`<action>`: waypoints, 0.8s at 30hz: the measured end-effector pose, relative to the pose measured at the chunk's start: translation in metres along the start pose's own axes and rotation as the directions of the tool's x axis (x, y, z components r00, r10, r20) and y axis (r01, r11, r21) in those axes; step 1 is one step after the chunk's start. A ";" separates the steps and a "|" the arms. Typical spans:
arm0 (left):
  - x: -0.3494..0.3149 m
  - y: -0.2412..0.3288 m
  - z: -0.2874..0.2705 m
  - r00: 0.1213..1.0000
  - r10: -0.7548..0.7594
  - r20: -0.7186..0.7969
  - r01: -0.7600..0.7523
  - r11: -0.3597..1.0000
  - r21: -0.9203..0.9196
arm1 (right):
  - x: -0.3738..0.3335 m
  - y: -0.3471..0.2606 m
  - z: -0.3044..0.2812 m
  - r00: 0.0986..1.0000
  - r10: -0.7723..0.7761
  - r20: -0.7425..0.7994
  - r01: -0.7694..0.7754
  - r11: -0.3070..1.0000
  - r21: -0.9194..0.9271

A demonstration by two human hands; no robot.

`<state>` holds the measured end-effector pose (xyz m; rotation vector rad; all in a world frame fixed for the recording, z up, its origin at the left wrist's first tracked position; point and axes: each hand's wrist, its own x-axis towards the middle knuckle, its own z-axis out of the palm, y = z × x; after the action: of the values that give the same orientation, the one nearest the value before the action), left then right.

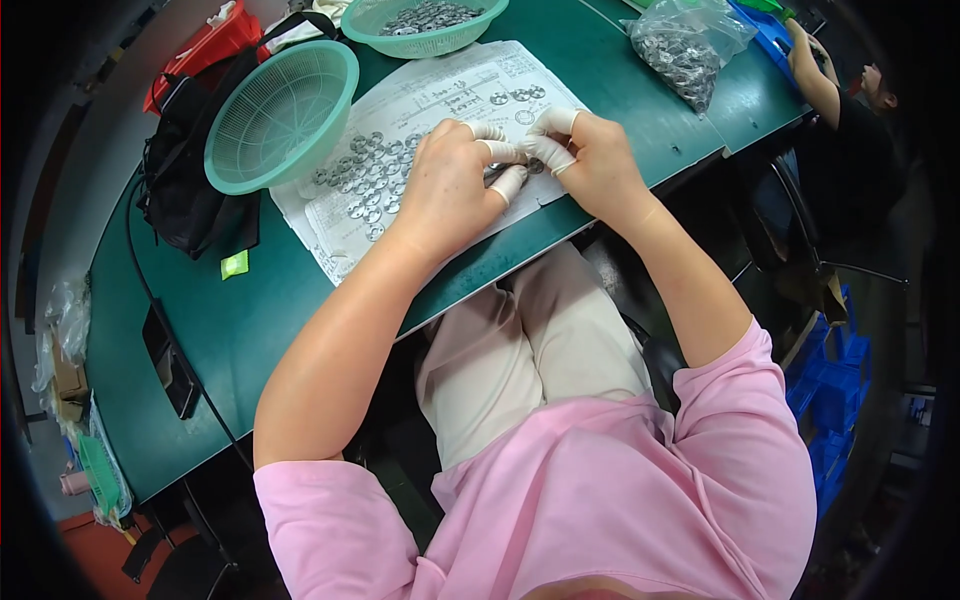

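Observation:
My left hand (447, 185) and my right hand (595, 168) meet over the printed paper sheets (325, 240) near the table's front edge. White finger cots cover the thumbs and some fingertips. The left thumb and fingers close around small round metal discs (493, 173), partly hidden. My right fingers are pinched together beside them; what they grip is hidden. Many loose silver discs (372, 185) with holes lie spread on the paper left of my hands. A few more discs (518, 95) lie in a row beyond my fingers.
A green mesh basket (212, 150) tilts on a black bag (180, 215) at the left. Another green basket (425, 45) with discs stands behind. A clear bag of metal parts (680, 55) lies far right. Another person (845, 120) sits at the right. A phone-like black object (170, 365) lies left.

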<state>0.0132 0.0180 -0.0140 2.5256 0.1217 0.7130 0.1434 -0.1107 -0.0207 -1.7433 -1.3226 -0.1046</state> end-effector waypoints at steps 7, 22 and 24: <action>0.001 0.004 -0.003 1.000 -0.009 0.010 0.008 0.999 0.037 | 0.002 -0.001 0.000 1.000 0.000 0.026 0.001 0.999 -0.042; 0.002 0.000 -0.003 1.000 -0.002 -0.019 0.002 1.000 -0.003 | 0.002 0.005 -0.001 0.989 0.136 0.060 -0.142 0.985 0.097; 0.000 0.000 -0.003 0.999 -0.033 0.009 0.033 0.999 0.029 | 0.000 0.003 -0.003 0.944 0.304 0.125 -0.327 0.910 0.254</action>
<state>0.0123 0.0194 -0.0119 2.5478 0.1710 0.6906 0.1471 -0.1127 -0.0200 -1.7122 -1.0379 0.3228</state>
